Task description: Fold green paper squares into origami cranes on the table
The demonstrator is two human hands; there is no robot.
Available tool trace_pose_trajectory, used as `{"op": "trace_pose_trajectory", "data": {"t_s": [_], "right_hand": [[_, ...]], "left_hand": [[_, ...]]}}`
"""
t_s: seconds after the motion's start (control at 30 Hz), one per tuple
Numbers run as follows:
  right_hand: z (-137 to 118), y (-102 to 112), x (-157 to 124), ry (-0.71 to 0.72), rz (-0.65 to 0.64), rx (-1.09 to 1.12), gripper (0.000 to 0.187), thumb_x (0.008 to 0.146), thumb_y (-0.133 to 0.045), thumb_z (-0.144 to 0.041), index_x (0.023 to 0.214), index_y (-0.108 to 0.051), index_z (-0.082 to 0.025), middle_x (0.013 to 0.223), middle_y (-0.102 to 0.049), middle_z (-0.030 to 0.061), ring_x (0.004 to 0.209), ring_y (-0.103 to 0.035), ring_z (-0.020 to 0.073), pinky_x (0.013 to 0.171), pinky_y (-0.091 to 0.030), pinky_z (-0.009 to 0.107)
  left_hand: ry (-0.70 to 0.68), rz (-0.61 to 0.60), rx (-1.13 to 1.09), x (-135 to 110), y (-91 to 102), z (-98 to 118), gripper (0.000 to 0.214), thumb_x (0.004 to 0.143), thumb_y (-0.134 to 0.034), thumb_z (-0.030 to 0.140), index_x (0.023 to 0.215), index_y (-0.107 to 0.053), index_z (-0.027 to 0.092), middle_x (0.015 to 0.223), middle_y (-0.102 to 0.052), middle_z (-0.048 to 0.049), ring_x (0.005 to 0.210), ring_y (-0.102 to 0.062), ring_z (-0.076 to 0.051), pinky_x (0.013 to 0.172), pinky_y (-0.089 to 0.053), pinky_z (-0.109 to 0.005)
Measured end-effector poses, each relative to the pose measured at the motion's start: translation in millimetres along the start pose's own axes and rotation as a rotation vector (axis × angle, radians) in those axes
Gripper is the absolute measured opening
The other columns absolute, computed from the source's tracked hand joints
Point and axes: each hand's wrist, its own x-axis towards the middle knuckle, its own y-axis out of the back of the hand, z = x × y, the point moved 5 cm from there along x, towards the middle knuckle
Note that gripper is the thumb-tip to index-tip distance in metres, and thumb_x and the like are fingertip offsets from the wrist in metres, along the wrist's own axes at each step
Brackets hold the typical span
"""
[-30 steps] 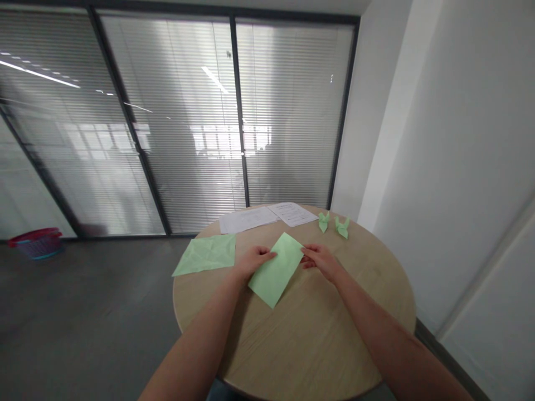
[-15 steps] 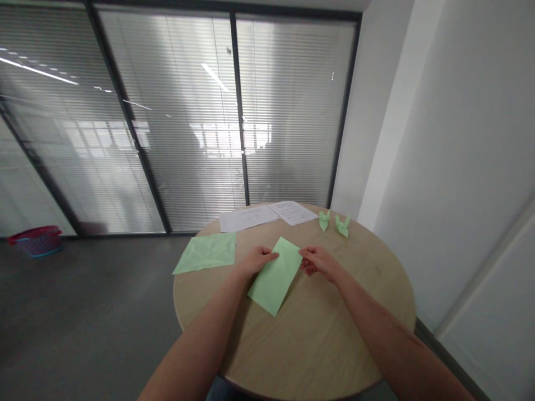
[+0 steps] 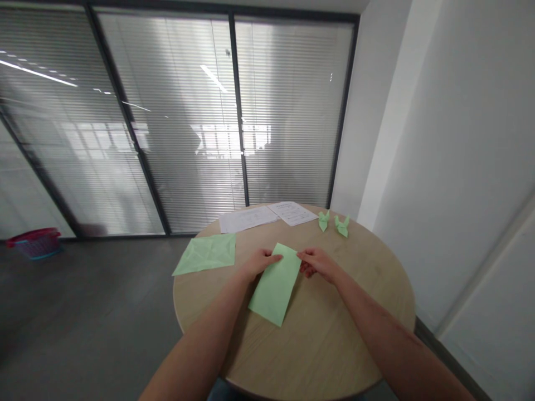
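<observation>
A folded rectangle of light green paper (image 3: 276, 287) slants over the middle of the round table, its near end pointing toward me. My left hand (image 3: 261, 263) pinches its left edge near the top, thumb on the upper face. At the upper right corner, my right hand (image 3: 315, 263) grips the paper between thumb and fingers, with the other fingers curled beneath. Whether the sheet rests on the table or is lifted a little, I cannot tell.
A creased green sheet (image 3: 209, 253) lies at the table's left edge. Printed white pages (image 3: 292, 213) lie at the back, with two folded green paper figures (image 3: 324, 220) to their right. The wooden table (image 3: 330, 345) has a round edge. A red basket (image 3: 35, 243) sits on the floor, far left.
The green paper has turned slightly and come a little nearer to me, its near end shifting right. Both hands keep their hold and have moved only slightly.
</observation>
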Motion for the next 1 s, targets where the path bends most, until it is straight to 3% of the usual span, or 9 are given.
{"op": "trace_pose_trajectory", "data": {"t_s": [0.17, 0.37, 0.53, 0.67, 0.8, 0.83, 0.9, 1.0], "right_hand": [[3.5, 0.1, 2.9, 0.006, -0.013, -0.045, 0.03, 0.085, -0.062, -0.043, 0.084, -0.062, -0.013, 0.065, -0.064, 0.0038, 0.048, -0.058, 0.0109, 0.044, -0.047, 0.021], [-2.7, -4.9, -0.7, 0.038, -0.004, -0.1, 0.03, 0.086, -0.061, -0.043, 0.081, -0.062, -0.013, 0.063, -0.064, 0.0033, 0.045, -0.057, 0.0099, 0.041, -0.045, 0.019], [-5.4, -7.1, -3.1, 0.006, 0.0, -0.113, 0.03, 0.085, -0.063, -0.043, 0.078, -0.061, -0.014, 0.06, -0.064, 0.002, 0.043, -0.055, 0.0079, 0.04, -0.042, 0.017], [-3.2, -4.4, -2.4, -0.007, -0.007, -0.131, 0.028, 0.086, -0.062, -0.041, 0.077, -0.06, -0.014, 0.06, -0.063, 0.0016, 0.044, -0.055, 0.008, 0.041, -0.043, 0.017], [-2.0, 0.7, -0.6, 0.001, 0.017, -0.3, 0.026, 0.088, -0.057, -0.037, 0.074, -0.059, -0.015, 0.053, -0.06, 0.0001, 0.039, -0.05, 0.0082, 0.038, -0.038, 0.018], [-2.0, 1.9, -0.1, 0.0, 0.033, -0.355, 0.025, 0.087, -0.057, -0.035, 0.072, -0.058, -0.015, 0.05, -0.058, -0.0005, 0.037, -0.048, 0.0083, 0.038, -0.037, 0.018], [-1.8, 3.2, 0.7, -0.012, 0.068, -0.453, 0.025, 0.086, -0.058, -0.033, 0.069, -0.058, -0.016, 0.046, -0.055, -0.0015, 0.037, -0.047, 0.0085, 0.039, -0.035, 0.018], [-1.9, 3.5, 0.1, -0.058, 0.1, -0.584, 0.025, 0.084, -0.058, -0.031, 0.065, -0.059, -0.016, 0.044, -0.054, -0.0011, 0.037, -0.047, 0.0087, 0.041, -0.034, 0.019]], "left_hand": [[-0.004, -0.024, -0.012, 2.2, -4.6, -1.4, 0.051, 0.065, -0.079, 0.054, 0.093, -0.072, 0.012, 0.088, -0.075, -0.0103, 0.07, -0.068, -0.022, 0.062, -0.052, -0.029], [-0.036, 0.098, -0.099, 6.5, -5.6, -2.4, 0.054, 0.057, -0.087, 0.035, 0.101, -0.061, 0.016, 0.085, -0.074, -0.0073, 0.068, -0.069, -0.021, 0.062, -0.056, -0.032], [-0.013, 0.113, -0.063, 7.4, -4.2, -4.5, 0.044, 0.067, -0.08, 0.033, 0.103, -0.061, 0.015, 0.084, -0.073, -0.0077, 0.067, -0.069, -0.021, 0.062, -0.055, -0.032], [-0.029, 0.199, 0.25, 4.7, 2.5, 1.4, 0.033, 0.084, -0.062, 0.027, 0.115, -0.06, 0.013, 0.091, -0.073, -0.0104, 0.075, -0.068, -0.021, 0.071, -0.054, -0.034], [-0.266, 0.415, 0.783, -7.7, -1.7, 29.7, 0.04, 0.086, -0.056, 0.017, 0.125, -0.059, 0.014, 0.112, -0.068, -0.0141, 0.104, -0.063, -0.026, 0.095, -0.046, -0.039], [-0.363, 0.406, 0.892, -10.5, -10.4, 36.2, 0.037, 0.085, -0.056, 0.016, 0.121, -0.063, 0.016, 0.119, -0.065, -0.0139, 0.112, -0.059, -0.027, 0.1, -0.042, -0.04], [-0.525, 0.228, 1.043, -12.9, -36.9, 40.0, 0.028, 0.087, -0.051, 0.013, 0.107, -0.07, 0.019, 0.12, -0.065, -0.0104, 0.116, -0.056, -0.025, 0.103, -0.04, -0.038], [-0.54, -0.018, 1.173, -12.1, -72.2, 27.0, 0.028, 0.089, -0.045, 0.011, 0.096, -0.071, 0.016, 0.097, -0.07, -0.0127, 0.1, -0.063, -0.027, 0.092, -0.047, -0.038]]}}
